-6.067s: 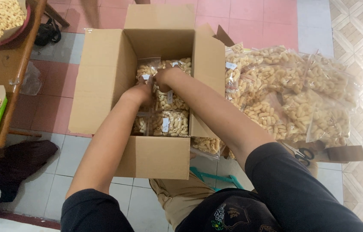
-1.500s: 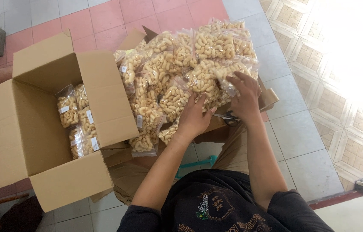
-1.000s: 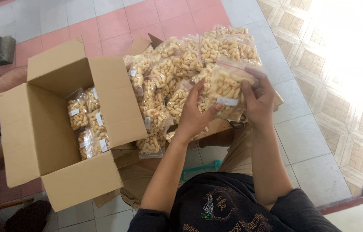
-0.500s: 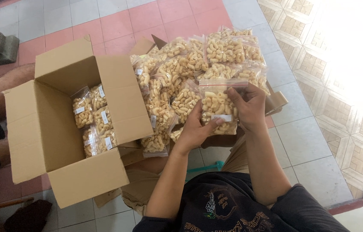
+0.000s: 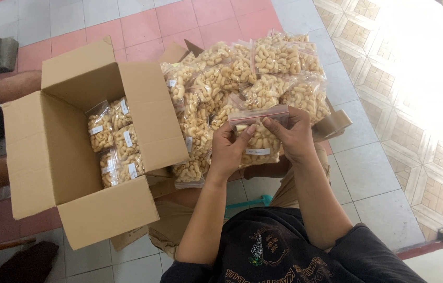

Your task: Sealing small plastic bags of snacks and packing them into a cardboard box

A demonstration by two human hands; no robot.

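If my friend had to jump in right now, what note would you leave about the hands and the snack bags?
Left hand and right hand: both grip one clear zip bag of curled snacks by its top edge, above the lap.
Pile of filled bags: heaped just beyond the hands, to the right of the box.
Open cardboard box: on the left, with a stack of packed bags against its far wall.
Done: some bags lie in the box.
Left: the held bag and the pile are outside it.
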